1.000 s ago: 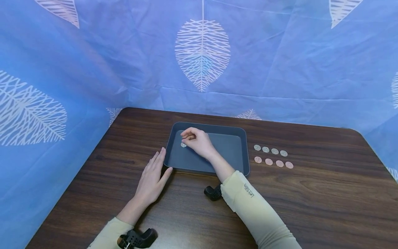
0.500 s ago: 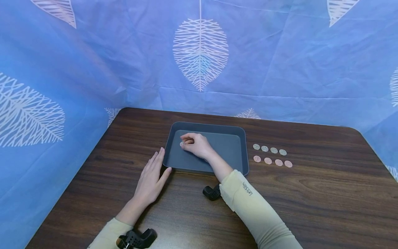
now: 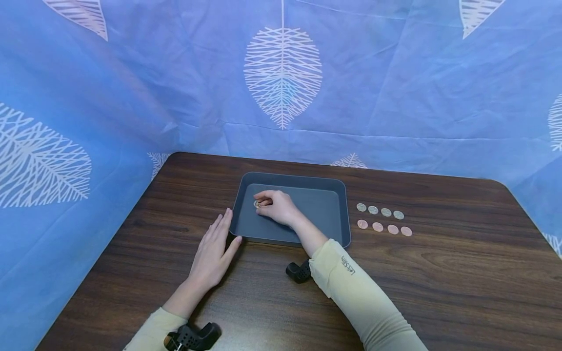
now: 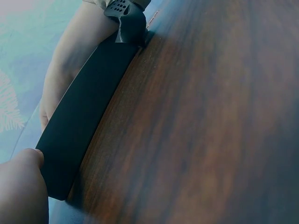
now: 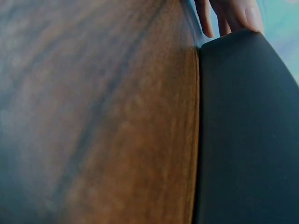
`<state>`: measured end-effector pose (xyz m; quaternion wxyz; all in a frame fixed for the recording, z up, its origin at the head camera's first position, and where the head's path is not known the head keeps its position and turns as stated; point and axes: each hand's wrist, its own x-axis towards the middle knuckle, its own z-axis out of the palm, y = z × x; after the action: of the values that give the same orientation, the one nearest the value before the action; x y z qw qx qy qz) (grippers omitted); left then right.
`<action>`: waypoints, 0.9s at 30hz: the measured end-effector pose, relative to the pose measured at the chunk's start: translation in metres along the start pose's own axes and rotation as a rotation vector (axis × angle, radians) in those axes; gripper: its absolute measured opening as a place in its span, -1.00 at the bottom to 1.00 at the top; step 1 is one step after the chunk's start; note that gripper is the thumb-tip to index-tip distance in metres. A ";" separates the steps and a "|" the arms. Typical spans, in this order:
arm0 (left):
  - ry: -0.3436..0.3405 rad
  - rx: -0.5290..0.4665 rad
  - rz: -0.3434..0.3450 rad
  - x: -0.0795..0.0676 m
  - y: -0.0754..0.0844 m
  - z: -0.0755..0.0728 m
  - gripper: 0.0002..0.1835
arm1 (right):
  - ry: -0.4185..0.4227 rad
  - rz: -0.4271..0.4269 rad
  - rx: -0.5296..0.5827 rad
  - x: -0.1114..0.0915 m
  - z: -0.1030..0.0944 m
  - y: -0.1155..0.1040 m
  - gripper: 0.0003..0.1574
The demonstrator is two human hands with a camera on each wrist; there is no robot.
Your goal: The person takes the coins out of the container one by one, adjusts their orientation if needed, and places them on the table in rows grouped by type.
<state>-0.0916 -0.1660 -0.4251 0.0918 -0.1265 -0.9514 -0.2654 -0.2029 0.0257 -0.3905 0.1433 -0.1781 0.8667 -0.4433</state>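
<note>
My right hand (image 3: 280, 207) reaches into the dark grey tray (image 3: 320, 209), near its left side. Its thumb and fingers are curled about a small coin (image 3: 257, 204) and pinch it at or just above the tray floor. Fingers partly cover the coin, so its face is unclear. With fingers straight, my left hand (image 3: 212, 251) rests against the tray's front left corner. In the left wrist view the left thumb (image 4: 25, 175) touches the tray wall. Left fingers (image 5: 229, 16) show beyond the corner in the right wrist view; the right hand's grip is hidden there.
Right of the tray, a row of several silver coins (image 3: 373, 210) lies behind a row of several copper-coloured coins (image 3: 377, 227). All are on the dark wooden table (image 3: 439, 278). A blue leaf-patterned cloth (image 3: 373, 87) hangs behind the table.
My right hand has shifted slightly down within the tray, its thumb and fingers coming round the coin that earlier showed below the fingertips. The left hand keeps its place at the corner.
</note>
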 end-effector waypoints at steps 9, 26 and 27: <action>-0.009 -0.004 -0.011 -0.001 0.000 0.001 -0.31 | 0.023 -0.015 -0.011 0.000 0.001 0.000 -0.73; -0.001 -0.003 -0.010 0.000 0.000 0.000 -0.31 | 0.009 0.020 -0.071 0.000 0.002 0.000 -0.75; -0.001 -0.004 -0.010 0.000 0.000 0.000 -0.31 | 0.004 0.016 -0.083 0.000 0.002 -0.001 -0.74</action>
<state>-0.0915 -0.1654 -0.4252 0.0896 -0.1218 -0.9516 -0.2675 -0.2022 0.0237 -0.3912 0.1375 -0.1763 0.8861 -0.4061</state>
